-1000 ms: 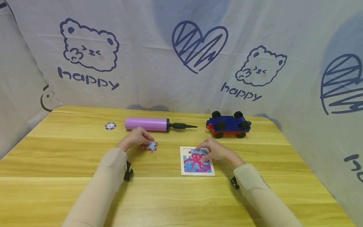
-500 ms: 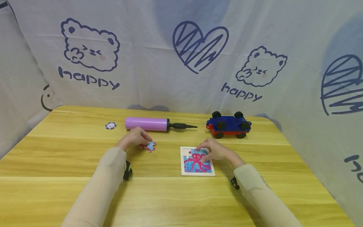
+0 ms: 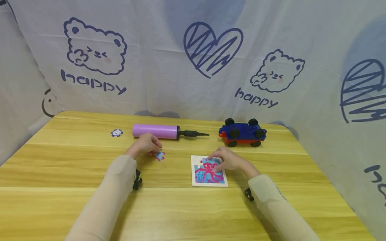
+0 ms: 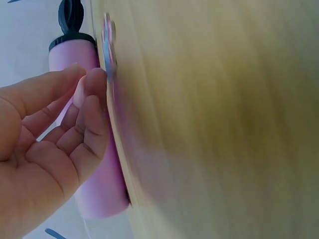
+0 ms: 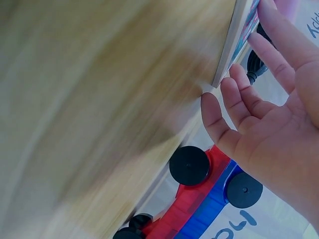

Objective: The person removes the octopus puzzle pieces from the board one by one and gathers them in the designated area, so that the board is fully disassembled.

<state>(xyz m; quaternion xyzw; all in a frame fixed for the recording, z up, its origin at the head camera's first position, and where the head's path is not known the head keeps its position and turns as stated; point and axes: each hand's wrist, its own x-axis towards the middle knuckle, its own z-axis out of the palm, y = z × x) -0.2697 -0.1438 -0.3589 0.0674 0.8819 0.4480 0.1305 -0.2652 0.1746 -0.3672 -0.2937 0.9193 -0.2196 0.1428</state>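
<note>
In the head view, a small blue-and-pink jigsaw piece lies just below the fingertips of my left hand. The left wrist view shows this piece edge-on at the index fingertip, while the thumb is off it; I see nothing pinched between thumb and index finger. A square octopus puzzle in a white frame lies to the right, with a bare gap at its upper left. My right hand rests spread over its upper right part, thumb and index finger on the picture. Its other fingers lie beside the frame.
Behind the left hand lies a purple hand pump with a black nozzle. A poker chip is at its left. A blue-and-red toy car lies wheels up at the back right. A printed cloth hangs behind the table.
The jigsaw piece has shifted slightly left and turned a little under the left hand, whose thumb has drawn back from it. My right hand and the octopus puzzle have stayed in place.
</note>
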